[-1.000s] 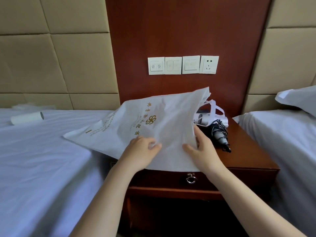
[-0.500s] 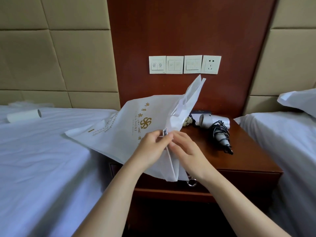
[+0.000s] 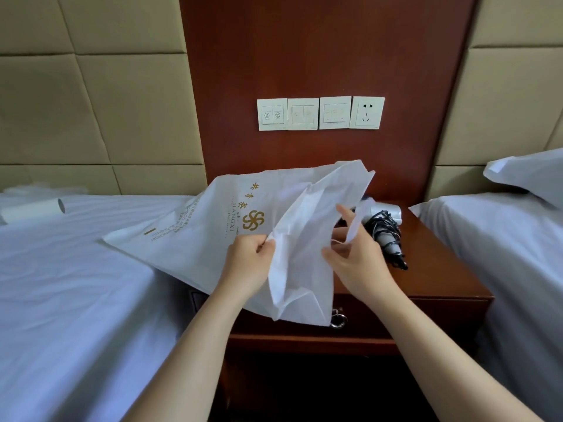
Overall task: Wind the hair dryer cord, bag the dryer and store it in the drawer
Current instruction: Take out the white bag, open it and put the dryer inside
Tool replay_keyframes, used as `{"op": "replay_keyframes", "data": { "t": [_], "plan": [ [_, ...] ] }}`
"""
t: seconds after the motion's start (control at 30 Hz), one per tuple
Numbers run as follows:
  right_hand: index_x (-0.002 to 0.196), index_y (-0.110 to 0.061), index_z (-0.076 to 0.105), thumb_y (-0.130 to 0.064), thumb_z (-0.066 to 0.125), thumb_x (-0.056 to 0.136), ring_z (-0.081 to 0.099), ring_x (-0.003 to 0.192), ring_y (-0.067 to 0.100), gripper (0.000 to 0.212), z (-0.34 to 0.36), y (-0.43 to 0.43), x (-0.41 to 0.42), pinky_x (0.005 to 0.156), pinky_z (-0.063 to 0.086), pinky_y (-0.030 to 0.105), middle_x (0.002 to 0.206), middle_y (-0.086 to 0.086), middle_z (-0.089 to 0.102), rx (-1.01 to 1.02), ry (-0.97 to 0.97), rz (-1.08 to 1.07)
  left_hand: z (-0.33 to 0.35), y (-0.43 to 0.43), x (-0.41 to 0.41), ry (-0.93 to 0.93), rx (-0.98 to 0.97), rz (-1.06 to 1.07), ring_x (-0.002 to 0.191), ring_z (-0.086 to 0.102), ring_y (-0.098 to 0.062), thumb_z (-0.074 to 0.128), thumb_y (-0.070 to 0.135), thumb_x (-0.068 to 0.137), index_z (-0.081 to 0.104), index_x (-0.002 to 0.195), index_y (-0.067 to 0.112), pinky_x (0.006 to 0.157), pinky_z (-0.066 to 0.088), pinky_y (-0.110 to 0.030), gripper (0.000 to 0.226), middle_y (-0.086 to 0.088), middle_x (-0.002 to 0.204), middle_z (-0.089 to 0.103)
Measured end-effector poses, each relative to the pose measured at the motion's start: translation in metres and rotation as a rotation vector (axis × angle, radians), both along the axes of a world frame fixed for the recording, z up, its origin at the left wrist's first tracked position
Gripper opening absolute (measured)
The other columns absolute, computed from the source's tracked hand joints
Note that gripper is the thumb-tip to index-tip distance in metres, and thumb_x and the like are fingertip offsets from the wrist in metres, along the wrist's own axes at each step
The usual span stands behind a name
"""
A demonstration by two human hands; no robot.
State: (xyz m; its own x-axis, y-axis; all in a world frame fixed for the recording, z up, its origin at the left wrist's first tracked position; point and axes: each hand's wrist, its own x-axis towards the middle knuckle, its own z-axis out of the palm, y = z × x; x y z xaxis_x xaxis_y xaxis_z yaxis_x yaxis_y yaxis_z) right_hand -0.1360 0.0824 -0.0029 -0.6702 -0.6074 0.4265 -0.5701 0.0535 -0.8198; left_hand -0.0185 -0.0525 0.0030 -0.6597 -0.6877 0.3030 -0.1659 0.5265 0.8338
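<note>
Both hands pinch the white bag [image 3: 213,239], the left hand [image 3: 248,263] and right hand [image 3: 355,257] parting its mouth, while the wound hair dryer [image 3: 385,229] lies on the nightstand [image 3: 441,269]; thin fabric may slip shut

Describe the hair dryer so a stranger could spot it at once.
Find the wooden nightstand between the two beds. On its top, right of the white bag, lies the hair dryer: the only white appliance there, black cord wound around its handle.
</note>
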Motion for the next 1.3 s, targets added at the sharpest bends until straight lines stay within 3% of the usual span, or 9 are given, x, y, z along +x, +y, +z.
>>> {"op": "replay_keyframes", "data": {
  "t": [0.3, 0.43, 0.53, 0.63, 0.77, 0.87, 0.93, 1.13, 1.3],
  "plan": [
    [0.116, -0.006, 0.057, -0.029, 0.071, 0.078, 0.060, 0.089, 0.021, 0.046, -0.003, 0.047, -0.040, 0.078, 0.047, 0.035, 0.104, 0.007, 0.064, 0.085, -0.438, -0.140, 0.007, -0.003, 0.001, -0.034, 0.004, -0.013, 0.033, 0.029, -0.006, 0.049, 0.014, 0.092, 0.027, 0.052, 0.015, 0.040, 0.027, -0.016, 0.046, 0.006, 0.045, 0.025],
    [0.141, -0.016, 0.036, -0.024, 0.070, 0.080, 0.042, 0.127, 0.026, 0.070, 0.002, 0.060, -0.039, 0.102, 0.036, 0.039, 0.137, 0.005, 0.047, 0.268, 0.059, -0.345, 0.012, 0.000, 0.001, -0.065, -0.021, -0.067, 0.035, 0.026, -0.006, 0.049, 0.013, 0.092, 0.027, 0.052, 0.015, 0.037, 0.024, -0.013, 0.046, 0.005, 0.046, 0.026],
    [0.133, -0.015, 0.048, -0.023, 0.062, 0.086, 0.041, 0.129, 0.023, 0.050, 0.001, 0.055, -0.028, 0.103, 0.031, 0.030, 0.139, 0.003, 0.048, 0.339, 0.360, -0.282, 0.012, 0.002, 0.001, -0.097, 0.003, -0.136, 0.047, 0.039, -0.016, 0.049, 0.018, 0.091, 0.040, 0.059, -0.005, 0.054, 0.036, -0.020, 0.040, -0.006, 0.052, 0.037],
    [0.130, -0.020, 0.051, -0.028, 0.051, 0.093, 0.054, 0.116, 0.011, 0.038, -0.003, 0.041, -0.015, 0.098, 0.037, 0.021, 0.132, -0.004, 0.055, 0.323, 0.095, -0.011, 0.013, 0.005, 0.003, -0.187, 0.002, -0.203, 0.065, 0.061, -0.034, 0.046, 0.036, 0.078, 0.059, 0.085, -0.007, 0.071, 0.054, -0.042, 0.046, -0.023, 0.071, 0.063],
    [0.142, -0.029, 0.034, -0.035, 0.048, 0.094, 0.049, 0.125, 0.016, 0.051, -0.006, 0.016, 0.000, 0.110, 0.036, 0.041, 0.138, -0.004, 0.048, 0.162, -0.276, 0.153, 0.011, 0.008, 0.006, -0.280, 0.002, -0.246, 0.087, 0.068, -0.028, 0.049, 0.020, 0.091, 0.062, 0.115, 0.011, 0.085, 0.054, -0.048, 0.029, -0.011, 0.088, 0.071],
    [0.145, -0.029, 0.027, -0.031, 0.047, 0.095, 0.042, 0.125, 0.005, 0.054, -0.006, 0.000, 0.014, 0.108, 0.033, 0.030, 0.142, -0.011, 0.039, 0.064, -0.337, 0.183, 0.010, 0.008, 0.009, -0.329, 0.015, -0.273, 0.075, 0.061, -0.023, 0.047, 0.013, 0.092, 0.045, 0.137, 0.020, 0.081, 0.053, -0.044, 0.045, 0.000, 0.071, 0.057],
    [0.144, -0.027, 0.029, -0.028, 0.047, 0.096, 0.040, 0.125, 0.001, 0.052, -0.006, -0.009, 0.023, 0.100, 0.031, 0.021, 0.146, -0.012, 0.036, 0.034, -0.288, 0.187, 0.009, 0.008, 0.011, -0.323, -0.017, -0.287, 0.070, 0.057, -0.017, 0.047, 0.013, 0.092, 0.051, 0.126, 0.026, 0.078, 0.052, -0.040, 0.037, 0.004, 0.069, 0.055],
    [0.144, -0.030, 0.031, -0.027, 0.042, 0.098, 0.033, 0.131, -0.002, 0.048, -0.015, -0.023, 0.040, 0.087, 0.033, 0.001, 0.143, -0.019, 0.035, 0.056, -0.265, 0.293, 0.003, -0.001, 0.014, -0.308, -0.026, -0.234, 0.108, 0.059, -0.016, 0.052, 0.023, 0.092, 0.058, 0.112, 0.024, 0.099, 0.046, -0.041, 0.020, 0.007, 0.117, 0.062],
    [0.142, -0.029, 0.036, -0.027, 0.035, 0.101, 0.029, 0.127, -0.011, 0.041, -0.018, -0.023, 0.044, 0.085, 0.025, -0.011, 0.140, -0.024, 0.035, 0.066, -0.291, 0.393, -0.006, -0.006, 0.005, -0.207, 0.052, -0.157, 0.108, 0.060, -0.021, 0.054, 0.022, 0.090, 0.051, 0.114, 0.023, 0.096, 0.048, -0.045, 0.025, -0.003, 0.113, 0.063]
  ]
}}
